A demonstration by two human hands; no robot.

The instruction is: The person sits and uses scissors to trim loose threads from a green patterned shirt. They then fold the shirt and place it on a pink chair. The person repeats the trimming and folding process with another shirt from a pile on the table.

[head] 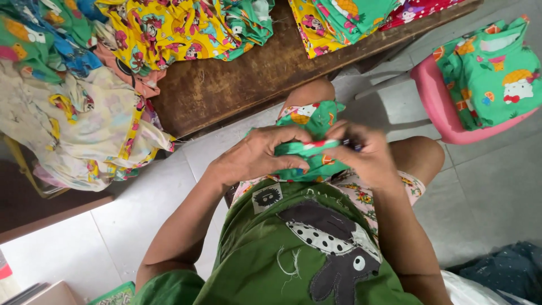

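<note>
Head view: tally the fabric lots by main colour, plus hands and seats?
Green print fabric: 4 — in the hands, on the pink stool, table top left, table top centre
Yellow print fabric: 2
Cream fabric pile: 1
Hands: 2 — left hand, right hand
Pink stool: 1
Total: 10

The green printed garment point(312, 151) bunched between both hands is soft, matt woven cloth, as are the yellow printed piles point(164, 31) at eleven o'clock. The table point(226, 85) is dark, worn, dull wood. The pink stool point(437, 104) at two o'clock looks like smooth plastic. The floor tiles point(491, 192) are pale with a faint sheen.
</note>
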